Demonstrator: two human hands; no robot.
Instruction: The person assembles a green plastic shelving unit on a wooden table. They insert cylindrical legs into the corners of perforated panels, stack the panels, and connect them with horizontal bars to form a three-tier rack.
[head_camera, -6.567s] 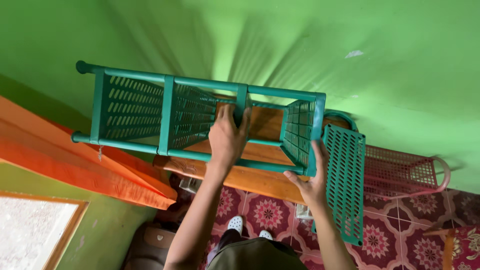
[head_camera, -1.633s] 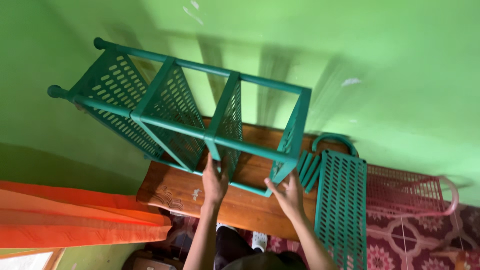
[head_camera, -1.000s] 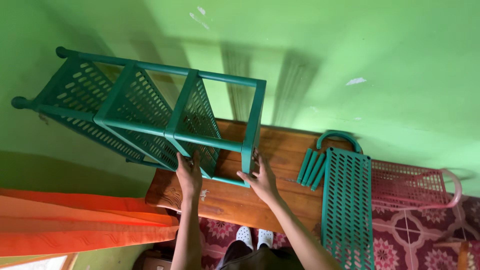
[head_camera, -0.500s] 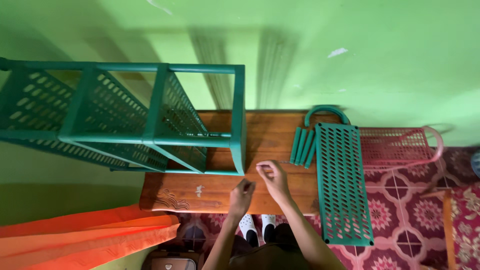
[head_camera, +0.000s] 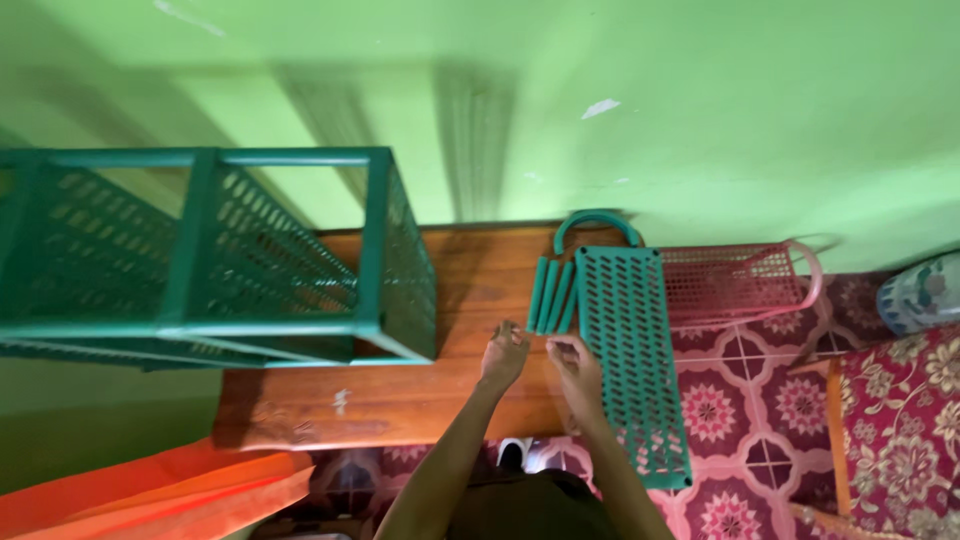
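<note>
While both hands (head_camera: 540, 355) hover empty, green tubes (head_camera: 552, 294) just beyond fingertips, perforated panel (head_camera: 630, 360) alongside.

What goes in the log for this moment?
left hand: open, over wooden table | right hand: by green tubes, perforated panel | rack: on table

A pink mesh basket (head_camera: 735, 283) is leaning just right of the wooden table (head_camera: 400, 400), orange cloth (head_camera: 170, 495) is lying below its left end, and a patterned floor (head_camera: 780, 410) is spreading beneath it.

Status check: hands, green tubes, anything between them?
Both hands, left and right, empty, open over wooden table. Green tubes just ahead, untouched. Perforated shelf panel beside right hand.
</note>
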